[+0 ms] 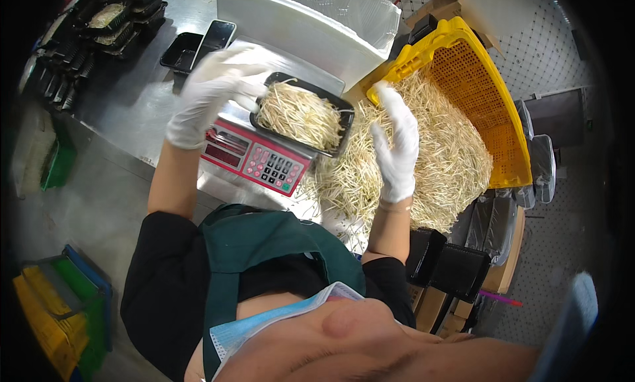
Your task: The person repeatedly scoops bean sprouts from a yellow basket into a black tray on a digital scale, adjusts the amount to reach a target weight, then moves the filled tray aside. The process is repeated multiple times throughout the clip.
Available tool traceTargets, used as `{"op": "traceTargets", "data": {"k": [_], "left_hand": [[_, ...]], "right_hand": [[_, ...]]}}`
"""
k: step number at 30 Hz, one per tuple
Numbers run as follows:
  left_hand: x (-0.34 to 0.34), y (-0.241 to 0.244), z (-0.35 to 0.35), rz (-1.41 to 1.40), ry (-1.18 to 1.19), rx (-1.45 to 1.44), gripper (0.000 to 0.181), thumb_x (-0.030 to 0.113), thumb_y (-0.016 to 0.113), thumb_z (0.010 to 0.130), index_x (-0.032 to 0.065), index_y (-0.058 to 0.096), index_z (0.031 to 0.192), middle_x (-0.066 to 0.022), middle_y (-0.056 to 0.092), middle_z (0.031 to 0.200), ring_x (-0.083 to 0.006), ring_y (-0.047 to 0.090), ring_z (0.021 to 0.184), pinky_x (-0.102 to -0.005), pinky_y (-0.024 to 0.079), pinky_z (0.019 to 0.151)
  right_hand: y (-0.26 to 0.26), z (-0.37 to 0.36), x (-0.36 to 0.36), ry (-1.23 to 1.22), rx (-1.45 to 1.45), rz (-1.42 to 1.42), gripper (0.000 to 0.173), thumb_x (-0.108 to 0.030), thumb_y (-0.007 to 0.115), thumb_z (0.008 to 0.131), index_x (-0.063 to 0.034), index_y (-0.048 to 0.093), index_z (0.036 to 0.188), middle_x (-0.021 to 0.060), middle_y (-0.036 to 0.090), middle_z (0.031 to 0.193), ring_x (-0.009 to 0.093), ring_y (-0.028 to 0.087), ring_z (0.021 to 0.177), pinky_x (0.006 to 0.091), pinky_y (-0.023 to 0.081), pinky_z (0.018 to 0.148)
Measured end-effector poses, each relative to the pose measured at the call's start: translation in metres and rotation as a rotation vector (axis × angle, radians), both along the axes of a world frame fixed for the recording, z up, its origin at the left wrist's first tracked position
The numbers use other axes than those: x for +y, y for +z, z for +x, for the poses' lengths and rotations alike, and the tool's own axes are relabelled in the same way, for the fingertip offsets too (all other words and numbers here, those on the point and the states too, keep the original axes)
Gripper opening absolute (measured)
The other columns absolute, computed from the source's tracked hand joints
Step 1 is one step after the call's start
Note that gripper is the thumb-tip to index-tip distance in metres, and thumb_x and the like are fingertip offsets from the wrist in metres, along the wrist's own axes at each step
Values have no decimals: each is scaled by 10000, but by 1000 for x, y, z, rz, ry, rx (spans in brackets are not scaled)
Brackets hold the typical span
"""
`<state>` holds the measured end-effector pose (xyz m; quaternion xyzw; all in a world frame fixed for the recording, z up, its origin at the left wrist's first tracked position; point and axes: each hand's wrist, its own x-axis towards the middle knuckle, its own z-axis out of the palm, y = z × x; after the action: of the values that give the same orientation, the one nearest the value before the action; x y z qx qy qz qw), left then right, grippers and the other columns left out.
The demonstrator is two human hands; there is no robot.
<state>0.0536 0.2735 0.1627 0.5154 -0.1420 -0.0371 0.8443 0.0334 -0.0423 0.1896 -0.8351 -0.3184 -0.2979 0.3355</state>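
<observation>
A black plastic tray heaped with bean sprouts sits over the metal pan of a red digital scale. My left hand, in a white glove and blurred, is at the tray's left end with fingers spread; whether its fingertips touch the rim is unclear. Gloved in white too, my right hand hovers to the right of the tray, thumb apart from the fingers and nothing between them. Under and beyond it spreads a large pile of loose bean sprouts, spilling from a tipped yellow perforated crate.
Stacked black trays of sprouts stand at the far left. A phone leans on an empty black tray. Behind the scale rises a white box with clear plastic inside. More black trays are at my right elbow.
</observation>
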Motion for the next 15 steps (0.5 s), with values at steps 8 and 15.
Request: {"op": "traceTargets", "data": {"k": [8,15], "left_hand": [[105,-45,-54,-160,380,-44,546,108,583,919,-14,363,1404,-108,647,988,-83,577,749,-177,493,599],[56,-44,-41,-5,424,-94,401,195,498,980,-31,474,1311,-184,669,978,-155,664,789,-244,567,606]], "right_hand": [[-57,21,1,-226,329,473,200,-9,657,844,-74,703,1027,57,674,1012,144,627,914,272,500,834],[-53,3,17,-219,302,17,319,-168,674,841,-90,677,1150,98,662,1115,227,600,1034,341,429,950]]}}
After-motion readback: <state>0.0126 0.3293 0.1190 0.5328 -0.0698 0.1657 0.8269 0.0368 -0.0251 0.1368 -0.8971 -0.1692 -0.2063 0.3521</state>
